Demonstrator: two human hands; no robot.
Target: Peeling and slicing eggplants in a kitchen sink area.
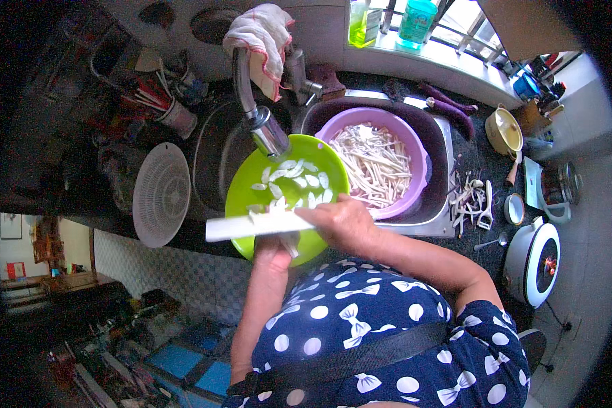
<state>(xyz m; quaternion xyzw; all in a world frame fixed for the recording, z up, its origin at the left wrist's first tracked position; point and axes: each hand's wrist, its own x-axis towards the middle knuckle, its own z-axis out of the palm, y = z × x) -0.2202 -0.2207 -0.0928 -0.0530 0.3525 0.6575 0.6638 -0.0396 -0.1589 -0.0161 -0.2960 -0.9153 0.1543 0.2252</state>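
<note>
My right hand [347,224] grips what looks like a kitchen knife [257,226], its pale blade blurred and lying across the near part of a green plastic basin [239,188]. Partly hidden beneath the blade, my left hand [274,249] holds a pale piece of vegetable [289,246]. White slices [285,176] lie scattered inside the green basin, below the chrome faucet spout [271,135]. Beside it on the right, a purple basin [419,163] of long pale vegetable strips [375,163] sits in the sink.
A white plastic colander [161,196] stands left of the sink bowls. Purple eggplants [451,115], peelings [466,199], a white peeler [486,206], a spoon [494,241] and a small bowl [514,209] lie on the right counter. A white round-lidded appliance [533,265] is nearer me.
</note>
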